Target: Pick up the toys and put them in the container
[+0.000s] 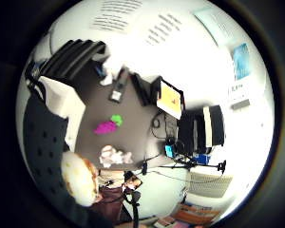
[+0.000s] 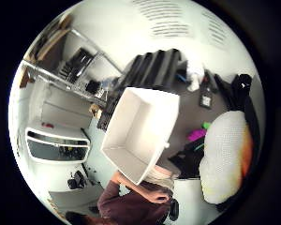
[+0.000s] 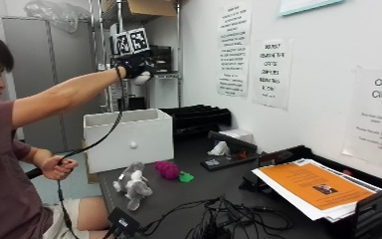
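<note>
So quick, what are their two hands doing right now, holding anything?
Gloved right hand: raised high above the white container, closed around a pale round toy.
Bare left hand: held low, gripping a black cable.

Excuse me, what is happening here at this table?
A person is tidying toys into a white container on the table. The gloved right hand is raised high above it, holding a white and orange toy. A grey plush animal and a pink and green toy lie on the table beside the container.
</note>
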The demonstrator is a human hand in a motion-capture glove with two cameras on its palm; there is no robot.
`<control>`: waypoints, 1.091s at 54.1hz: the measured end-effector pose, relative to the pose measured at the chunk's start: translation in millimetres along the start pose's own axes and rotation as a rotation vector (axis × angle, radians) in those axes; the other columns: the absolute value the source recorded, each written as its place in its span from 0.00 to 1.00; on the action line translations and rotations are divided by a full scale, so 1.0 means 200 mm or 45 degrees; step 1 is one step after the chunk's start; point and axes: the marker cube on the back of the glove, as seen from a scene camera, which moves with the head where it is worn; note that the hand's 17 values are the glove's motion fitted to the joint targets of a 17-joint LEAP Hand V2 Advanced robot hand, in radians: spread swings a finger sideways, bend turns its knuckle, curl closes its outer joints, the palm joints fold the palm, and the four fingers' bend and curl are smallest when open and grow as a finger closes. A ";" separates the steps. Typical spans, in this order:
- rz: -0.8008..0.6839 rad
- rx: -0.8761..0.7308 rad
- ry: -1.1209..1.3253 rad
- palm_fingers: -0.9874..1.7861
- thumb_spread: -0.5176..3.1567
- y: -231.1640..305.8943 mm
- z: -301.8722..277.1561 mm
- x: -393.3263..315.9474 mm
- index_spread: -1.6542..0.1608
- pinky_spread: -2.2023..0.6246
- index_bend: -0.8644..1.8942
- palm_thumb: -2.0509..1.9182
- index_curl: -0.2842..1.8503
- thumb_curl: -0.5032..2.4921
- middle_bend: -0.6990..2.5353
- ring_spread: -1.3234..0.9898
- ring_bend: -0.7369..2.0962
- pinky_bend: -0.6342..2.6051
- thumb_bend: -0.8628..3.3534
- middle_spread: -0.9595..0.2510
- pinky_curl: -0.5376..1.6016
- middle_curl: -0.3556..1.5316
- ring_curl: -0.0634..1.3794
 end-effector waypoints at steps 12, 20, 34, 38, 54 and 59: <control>-0.221 0.010 -0.152 0.72 0.25 -0.11 0.07 -0.63 0.76 0.64 0.68 0.67 0.62 0.51 0.62 0.42 0.78 0.54 0.23 0.64 0.55 0.63 0.53; -0.359 0.030 -0.273 0.72 0.24 -0.10 0.18 -0.85 0.76 0.64 0.67 0.67 0.63 0.53 0.61 0.43 0.78 0.53 0.23 0.64 0.55 0.63 0.53; -0.355 -0.420 -0.272 0.09 0.38 0.00 0.35 -0.80 0.76 0.73 0.35 0.54 0.48 0.45 0.31 0.51 0.52 0.58 0.18 0.72 0.53 0.47 0.40; -0.344 -0.425 -0.238 0.13 0.41 -0.01 0.31 -0.71 0.76 0.76 0.31 0.52 0.40 0.42 0.26 0.54 0.44 0.56 0.19 0.76 0.51 0.43 0.32; -0.148 -0.428 0.008 0.19 0.46 0.10 0.08 -0.18 0.77 0.80 0.32 0.51 0.27 0.34 0.23 0.59 0.35 0.51 0.19 0.79 0.46 0.34 0.26; -0.092 -0.435 0.032 0.20 0.46 0.25 0.08 0.07 0.77 0.80 0.32 0.51 0.25 0.33 0.24 0.59 0.34 0.50 0.19 0.79 0.45 0.32 0.26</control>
